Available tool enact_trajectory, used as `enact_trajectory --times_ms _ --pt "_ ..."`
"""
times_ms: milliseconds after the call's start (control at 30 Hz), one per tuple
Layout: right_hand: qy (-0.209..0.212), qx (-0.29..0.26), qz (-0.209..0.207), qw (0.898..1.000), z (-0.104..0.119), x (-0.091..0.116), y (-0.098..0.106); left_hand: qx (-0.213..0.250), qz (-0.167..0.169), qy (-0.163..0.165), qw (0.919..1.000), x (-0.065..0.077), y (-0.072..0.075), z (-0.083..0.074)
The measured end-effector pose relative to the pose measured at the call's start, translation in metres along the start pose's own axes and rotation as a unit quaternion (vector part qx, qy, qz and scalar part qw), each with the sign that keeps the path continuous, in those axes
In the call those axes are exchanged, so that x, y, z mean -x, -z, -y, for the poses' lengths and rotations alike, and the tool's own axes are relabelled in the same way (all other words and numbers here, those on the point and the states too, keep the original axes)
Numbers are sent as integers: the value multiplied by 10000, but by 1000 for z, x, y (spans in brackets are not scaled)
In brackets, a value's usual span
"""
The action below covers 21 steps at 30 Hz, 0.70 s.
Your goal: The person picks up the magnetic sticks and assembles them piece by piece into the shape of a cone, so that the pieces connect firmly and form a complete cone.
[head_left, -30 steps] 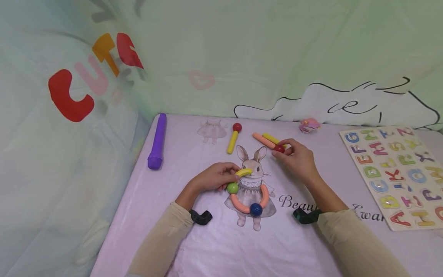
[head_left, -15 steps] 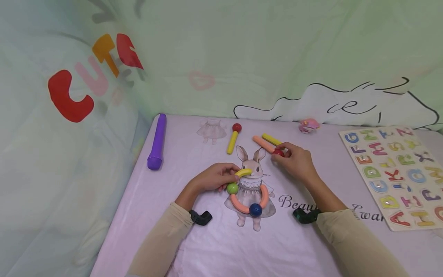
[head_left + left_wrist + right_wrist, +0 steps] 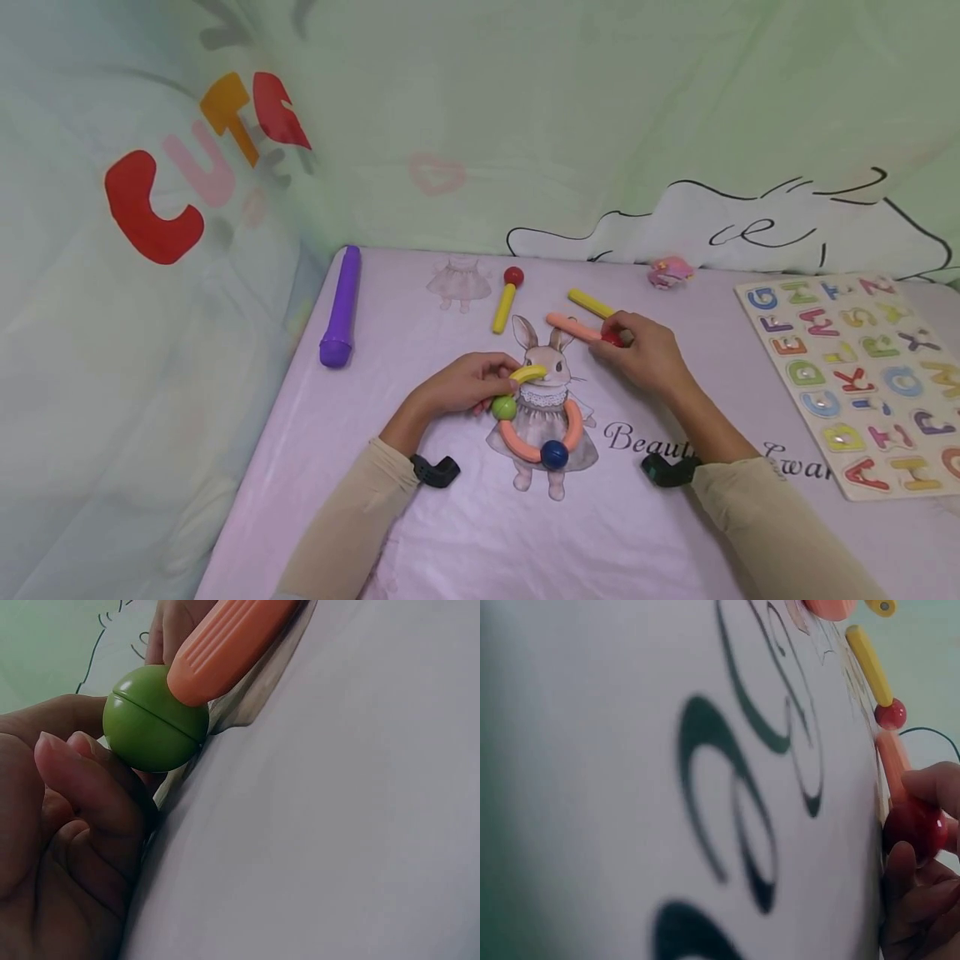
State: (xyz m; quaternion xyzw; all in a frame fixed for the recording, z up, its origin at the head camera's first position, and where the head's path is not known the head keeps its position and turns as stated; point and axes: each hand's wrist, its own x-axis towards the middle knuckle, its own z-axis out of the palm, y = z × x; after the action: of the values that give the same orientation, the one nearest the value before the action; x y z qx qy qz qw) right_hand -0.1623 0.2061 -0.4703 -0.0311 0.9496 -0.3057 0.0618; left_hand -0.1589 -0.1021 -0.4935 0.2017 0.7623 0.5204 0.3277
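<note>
My left hand (image 3: 468, 383) pinches a yellow curved rod (image 3: 531, 372) of a toy chain made of rods and balls. A green ball (image 3: 154, 727) joins that rod to an orange curved rod (image 3: 519, 442). Further round, a blue ball (image 3: 554, 454) links to a second orange curved rod (image 3: 573, 423), so the chain forms a ring with a gap at upper right. My right hand (image 3: 645, 350) grips a red ball (image 3: 915, 829) between thumb and fingers. From this ball a straight orange rod (image 3: 570, 326) points left. The fingers partly cover the red ball.
Behind the right hand lies a yellow rod (image 3: 588, 302). Left of it is another yellow rod (image 3: 504, 308) with a red ball on its end. A purple microphone-shaped toy (image 3: 341, 308) lies far left, a pink toy (image 3: 670, 272) at the back, an alphabet board (image 3: 825, 367) at right.
My right hand has drawn the orange rod and its red ball toward me, and the gap from the yellow rod behind has widened. My left hand and the ring-shaped chain have stayed put.
</note>
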Motion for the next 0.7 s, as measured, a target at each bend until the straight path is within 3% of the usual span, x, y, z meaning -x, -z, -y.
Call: enact_trajectory --times_ms 700 --pt "183 182 -99 9996 -2 1 -5 28 4 -22 10000 2 0 0"
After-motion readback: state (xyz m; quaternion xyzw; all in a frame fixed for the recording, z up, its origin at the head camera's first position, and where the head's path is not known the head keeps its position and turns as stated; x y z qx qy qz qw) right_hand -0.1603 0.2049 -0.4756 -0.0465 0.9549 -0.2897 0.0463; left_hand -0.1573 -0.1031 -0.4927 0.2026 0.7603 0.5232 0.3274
